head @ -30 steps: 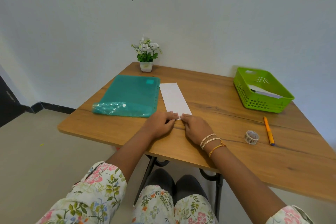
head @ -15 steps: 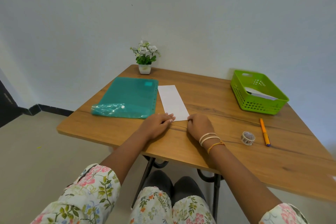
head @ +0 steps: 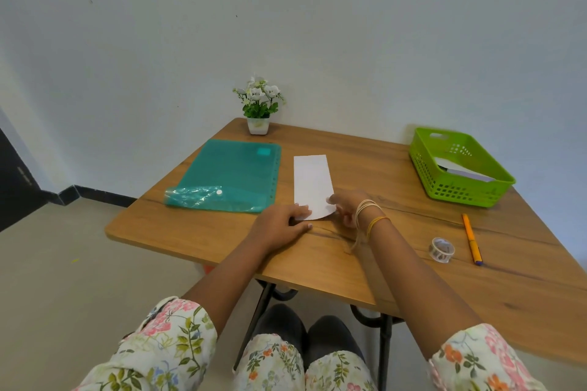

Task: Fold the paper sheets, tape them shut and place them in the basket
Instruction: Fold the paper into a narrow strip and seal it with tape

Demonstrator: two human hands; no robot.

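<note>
Now the wooden table (head: 413, 263) is carrying everything, and the green folder (head: 232, 171) is lying flat on its left part, just left of the folded paper strip (head: 313, 182). At the far right the green basket (head: 425, 165) is sitting by the wall, with folded white papers (head: 460, 170) lying inside it. The paper strip is stretching away from the person, its near end lying between the two hands. The left hand (head: 279, 225) is resting palm down on the table, its fingertips pressing the strip's near left corner. The right hand (head: 347, 208) is standing on its edge at the strip's near right corner, thumb on top and fingers curled underneath, pinching that corner, which is curling up off the wood. Both forearms are reaching forward from floral sleeves, bangles circling the right wrist. Near the right edge an orange pen (head: 472, 238) is lying, with a tape roll (head: 441, 250) just left of it. A small flower pot (head: 259, 111) is standing against the back wall.
</note>
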